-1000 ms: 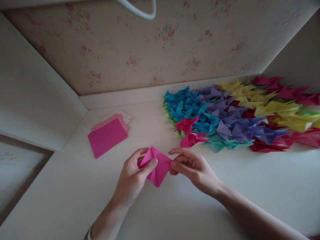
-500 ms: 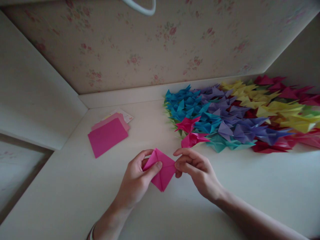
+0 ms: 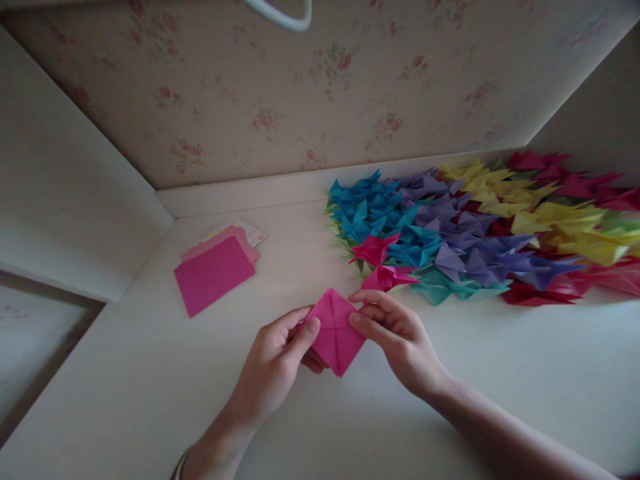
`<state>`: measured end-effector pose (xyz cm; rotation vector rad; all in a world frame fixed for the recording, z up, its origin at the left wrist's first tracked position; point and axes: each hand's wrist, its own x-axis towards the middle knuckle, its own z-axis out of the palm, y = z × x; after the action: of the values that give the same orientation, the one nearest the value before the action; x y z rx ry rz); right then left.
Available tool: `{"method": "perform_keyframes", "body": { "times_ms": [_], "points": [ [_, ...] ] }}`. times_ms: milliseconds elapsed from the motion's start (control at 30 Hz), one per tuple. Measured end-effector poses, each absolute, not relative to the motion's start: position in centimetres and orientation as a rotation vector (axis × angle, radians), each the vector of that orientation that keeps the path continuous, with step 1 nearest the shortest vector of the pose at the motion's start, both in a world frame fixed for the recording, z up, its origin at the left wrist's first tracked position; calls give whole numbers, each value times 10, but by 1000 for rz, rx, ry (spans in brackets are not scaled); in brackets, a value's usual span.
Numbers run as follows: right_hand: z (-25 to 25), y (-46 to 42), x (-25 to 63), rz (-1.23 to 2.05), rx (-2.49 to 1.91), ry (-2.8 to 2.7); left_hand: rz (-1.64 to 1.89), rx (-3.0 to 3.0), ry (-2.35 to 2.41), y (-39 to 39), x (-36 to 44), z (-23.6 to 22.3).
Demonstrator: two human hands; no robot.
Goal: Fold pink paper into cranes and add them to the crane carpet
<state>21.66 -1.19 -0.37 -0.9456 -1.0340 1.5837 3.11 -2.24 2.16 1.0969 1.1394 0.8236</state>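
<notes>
A pink folded origami paper (image 3: 336,340), diamond-shaped with crossing creases, is held up between my two hands over the white table. My left hand (image 3: 280,353) grips its left corner, thumb on the front face and fingers behind. On the right side, my right hand (image 3: 395,330) pinches the paper's edge between thumb and fingers. The backs of the paper and several fingertips are hidden. Just beyond the right hand lie two pink folded paper pieces (image 3: 387,276) at the near edge of a pile of origami.
Blue (image 3: 367,207), purple (image 3: 445,220) and yellow origami pieces (image 3: 560,220) crowd the table's back right. Stacked paper sheets (image 3: 215,277), magenta on top, lie at the left. A white panel (image 3: 65,167) borders the table on the left, and a flowered wall (image 3: 300,87) stands behind.
The pink paper has shifted slightly right and now shows a face with crossing creases. My right thumb has moved onto its front, and left fingers show beneath it.
</notes>
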Motion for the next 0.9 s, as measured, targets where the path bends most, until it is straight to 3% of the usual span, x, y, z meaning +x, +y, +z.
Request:
{"method": "perform_keyframes", "body": {
  "times_ms": [367,633,767,900],
  "points": [
    [-6,-7,221,1539,-935,-906,990,974,1164,-28,26,19],
    [7,-4,227,1777,-884,-731,861,1324,1185,-28,20,20],
    [7,-6,227,1845,-789,-851,938,1580,1321,-22,25,19],
    [5,-6,227,1678,-994,-1178,1022,1645,1341,-19,24,20]
  ]
}}
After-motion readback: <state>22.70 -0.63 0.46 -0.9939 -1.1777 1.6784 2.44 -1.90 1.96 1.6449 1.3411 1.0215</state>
